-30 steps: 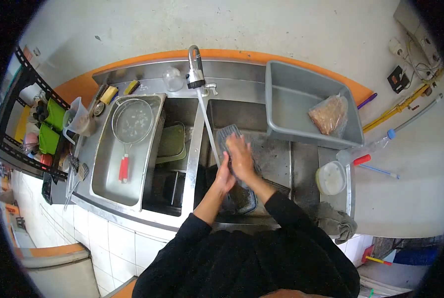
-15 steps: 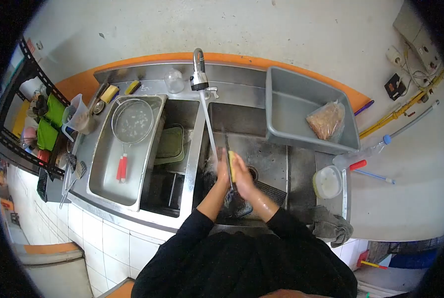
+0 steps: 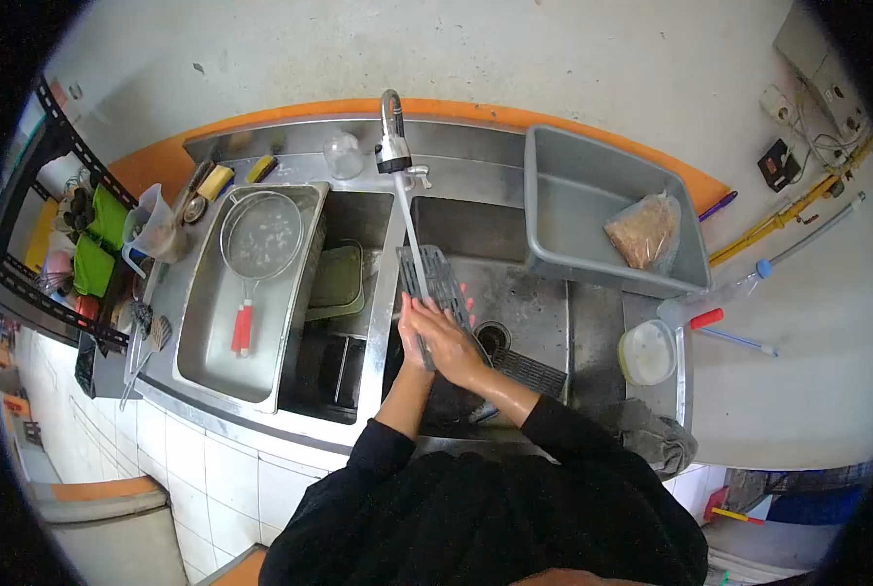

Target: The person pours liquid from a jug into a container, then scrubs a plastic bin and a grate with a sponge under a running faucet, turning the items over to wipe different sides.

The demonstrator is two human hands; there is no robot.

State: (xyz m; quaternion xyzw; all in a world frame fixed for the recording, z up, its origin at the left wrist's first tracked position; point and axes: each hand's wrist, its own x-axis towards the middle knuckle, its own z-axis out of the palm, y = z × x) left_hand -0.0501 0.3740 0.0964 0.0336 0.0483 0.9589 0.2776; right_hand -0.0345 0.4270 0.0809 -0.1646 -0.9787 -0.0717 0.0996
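Note:
A dark slotted grate is tilted under the running faucet, over the right sink basin. My left hand grips it at the lower left; reddish fingertips show past its right edge. My right hand presses on the face of the grate, fingers stretched and close together. The yellow sponge seen earlier in this hand is out of sight, and the palm side is hidden. Below the hands, another dark ribbed piece lies in the basin beside the round drain.
To the left, a steel pan holds a strainer with red handles. A grey tub with a bagged item straddles the right side. A white-lidded container and grey cloth sit at the right edge.
The grate has turned from edge-on to showing its slotted face and shifted slightly left under the water. My right hand has moved left onto it; the yellow sponge no longer shows.

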